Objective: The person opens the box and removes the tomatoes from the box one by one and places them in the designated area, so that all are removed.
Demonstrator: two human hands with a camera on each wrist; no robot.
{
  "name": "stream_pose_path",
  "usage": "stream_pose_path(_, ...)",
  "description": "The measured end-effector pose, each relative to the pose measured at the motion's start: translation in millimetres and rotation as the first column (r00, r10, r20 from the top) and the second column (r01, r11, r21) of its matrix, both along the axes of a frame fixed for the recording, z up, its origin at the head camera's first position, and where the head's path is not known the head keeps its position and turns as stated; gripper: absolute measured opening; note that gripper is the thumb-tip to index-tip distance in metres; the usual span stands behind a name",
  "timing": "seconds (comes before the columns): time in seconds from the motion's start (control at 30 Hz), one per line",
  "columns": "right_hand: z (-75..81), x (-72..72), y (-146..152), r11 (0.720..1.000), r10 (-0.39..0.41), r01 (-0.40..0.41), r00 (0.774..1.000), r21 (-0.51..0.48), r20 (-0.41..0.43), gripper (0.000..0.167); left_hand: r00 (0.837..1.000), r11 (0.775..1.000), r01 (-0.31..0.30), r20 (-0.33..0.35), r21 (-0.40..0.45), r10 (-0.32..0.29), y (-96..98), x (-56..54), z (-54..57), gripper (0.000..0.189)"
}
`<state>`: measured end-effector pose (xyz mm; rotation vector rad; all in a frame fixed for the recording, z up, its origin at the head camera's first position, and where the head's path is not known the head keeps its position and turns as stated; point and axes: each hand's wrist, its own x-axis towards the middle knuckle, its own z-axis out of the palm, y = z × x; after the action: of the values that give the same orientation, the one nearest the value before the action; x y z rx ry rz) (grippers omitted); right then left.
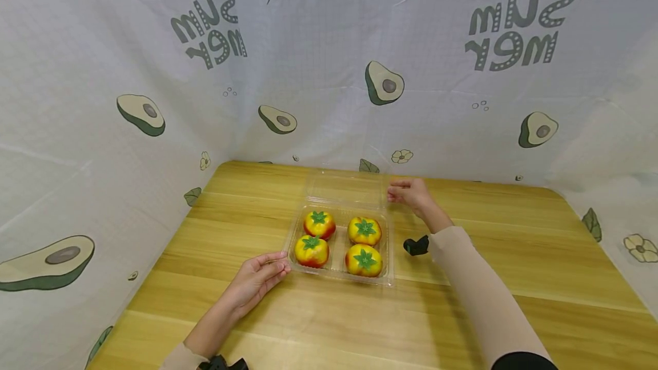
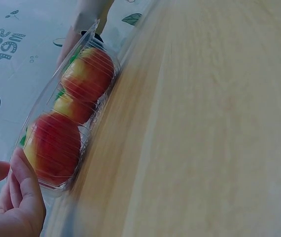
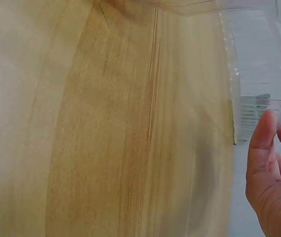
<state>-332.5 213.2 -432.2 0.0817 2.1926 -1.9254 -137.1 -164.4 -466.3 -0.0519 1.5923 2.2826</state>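
Observation:
A clear plastic clamshell container [image 1: 337,247] lies on the table with its lid [image 1: 345,188] swung up and back. Inside sit several yellow-and-red fruits [image 1: 364,232] with green leafy tops, like persimmons, in two columns. My left hand [image 1: 254,281] pinches the container's near left corner between thumb and fingers. In the left wrist view, red fruits [image 2: 56,148] show through the ribbed side wall, just beyond the left fingertips. At the far right, my right hand [image 1: 413,197] pinches the lid's right edge. The right wrist view shows that thin lid edge between thumb and fingers [image 3: 263,133].
The container stands on a wood-grain table [image 1: 247,210]. A white curtain [image 1: 319,61] printed with avocados hangs behind and along the sides. A black wrist camera [image 1: 416,245] juts from the right wrist, close to the container's right side.

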Motion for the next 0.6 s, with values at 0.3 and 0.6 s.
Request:
stream_pose_path(0.3,-4.1,-0.1,3.1,1.000,0.020,-0.019,1.000,-0.009,0.018,0.046,1.000,1.000,-0.006,0.006,0.003,0.006,1.3,0.5,-0.3,0.045)
stream_pose_path(0.6,-2.9,4.2,2.4,0.999,0.016,-0.015,1.000,0.029,-0.020,0.049,1.000,1.000,-0.004,0.009,0.009,0.004,1.6,0.0,0.2,0.043)
